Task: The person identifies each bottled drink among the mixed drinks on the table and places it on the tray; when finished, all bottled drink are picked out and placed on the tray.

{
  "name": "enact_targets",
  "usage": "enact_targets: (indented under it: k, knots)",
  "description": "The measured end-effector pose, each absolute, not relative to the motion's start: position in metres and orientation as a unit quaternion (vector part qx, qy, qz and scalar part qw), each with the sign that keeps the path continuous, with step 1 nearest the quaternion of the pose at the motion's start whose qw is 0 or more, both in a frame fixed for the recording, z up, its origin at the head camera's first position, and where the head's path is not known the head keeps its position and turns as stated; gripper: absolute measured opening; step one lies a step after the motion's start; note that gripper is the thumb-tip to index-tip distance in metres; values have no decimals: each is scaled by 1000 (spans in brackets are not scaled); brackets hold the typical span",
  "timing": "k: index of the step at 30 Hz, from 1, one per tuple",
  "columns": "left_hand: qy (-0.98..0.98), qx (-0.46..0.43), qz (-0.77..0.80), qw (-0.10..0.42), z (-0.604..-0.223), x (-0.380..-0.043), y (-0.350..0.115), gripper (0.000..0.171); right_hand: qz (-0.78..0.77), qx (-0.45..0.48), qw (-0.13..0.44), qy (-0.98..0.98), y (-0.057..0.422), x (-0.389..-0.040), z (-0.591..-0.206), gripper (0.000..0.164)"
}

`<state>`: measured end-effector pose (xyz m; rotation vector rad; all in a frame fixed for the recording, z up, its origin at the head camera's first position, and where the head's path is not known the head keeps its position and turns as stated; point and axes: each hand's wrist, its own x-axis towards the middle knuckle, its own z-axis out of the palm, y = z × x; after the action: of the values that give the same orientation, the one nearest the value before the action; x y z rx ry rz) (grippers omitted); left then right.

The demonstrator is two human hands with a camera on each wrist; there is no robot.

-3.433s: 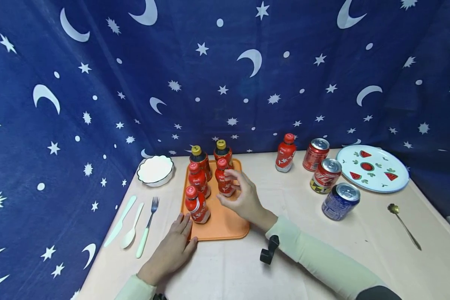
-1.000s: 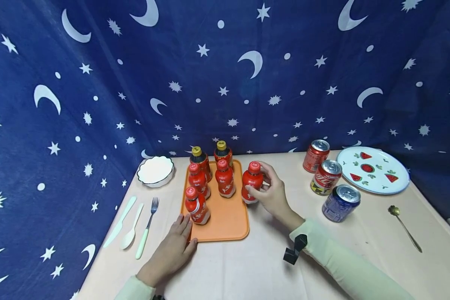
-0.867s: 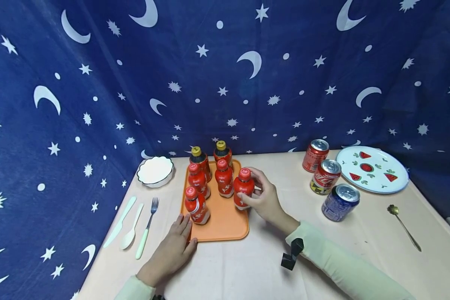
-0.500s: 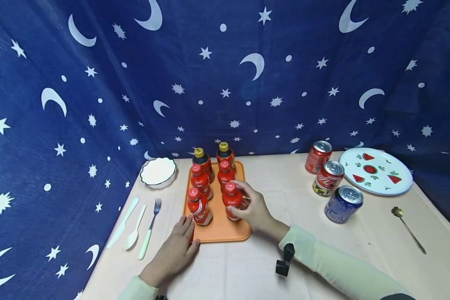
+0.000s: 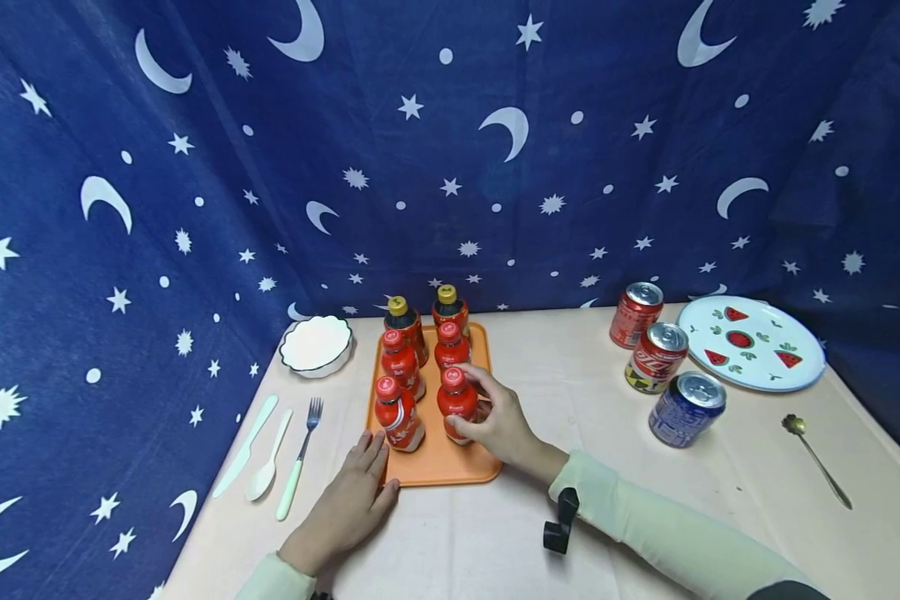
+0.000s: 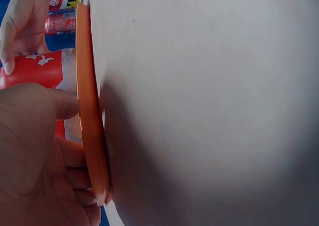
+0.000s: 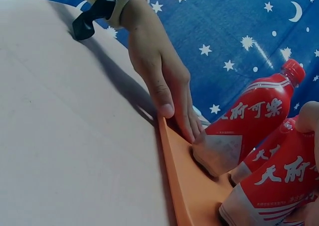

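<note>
My right hand (image 5: 504,421) grips a red-capped cola bottle (image 5: 456,398) from its right side, thumb in front. The bottle stands upright at the front right of the orange tray (image 5: 431,473). My left hand (image 5: 351,500) rests at the tray's near left corner with its fingers extended along the edge; the left wrist view shows its thumb against the tray rim (image 6: 88,94). Beside that hand stands another red bottle (image 7: 249,121). Farther back on the tray are two more red-capped bottles and two dark bottles with yellow caps (image 5: 405,321). The held bottle partly hides the one behind it.
Left of the tray lie a knife (image 5: 246,446), a spoon (image 5: 270,457) and a fork (image 5: 300,458), with a white scalloped dish (image 5: 317,343) behind. To the right stand two red cans (image 5: 636,315) and a blue can (image 5: 687,408), near a watermelon-patterned plate (image 5: 765,343) and a gold spoon (image 5: 817,462).
The red bottle from the table's back right has been picked up by my right hand and brought left onto the tray's front right. My left hand has stayed at the tray corner.
</note>
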<state>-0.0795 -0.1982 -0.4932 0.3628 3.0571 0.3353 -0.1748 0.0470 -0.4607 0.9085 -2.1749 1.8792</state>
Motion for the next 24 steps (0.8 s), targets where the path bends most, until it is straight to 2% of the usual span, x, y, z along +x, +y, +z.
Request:
enact_targets:
  k: [6, 14, 21, 24]
  knots:
    - [987, 117, 110, 30, -492, -81, -198, 63, 613, 301, 75, -726, 48, -179, -470, 71]
    - [987, 112, 110, 36, -494, -84, -198, 63, 601, 316, 96, -728, 50, -165, -442, 68]
    - [983, 110, 140, 44, -496, -88, -202, 63, 609, 302, 69, -730, 63, -161, -436, 73]
    - [974, 115, 187, 51, -489, -91, -209, 62, 605, 282, 86, -739, 74, -156, -430, 68]
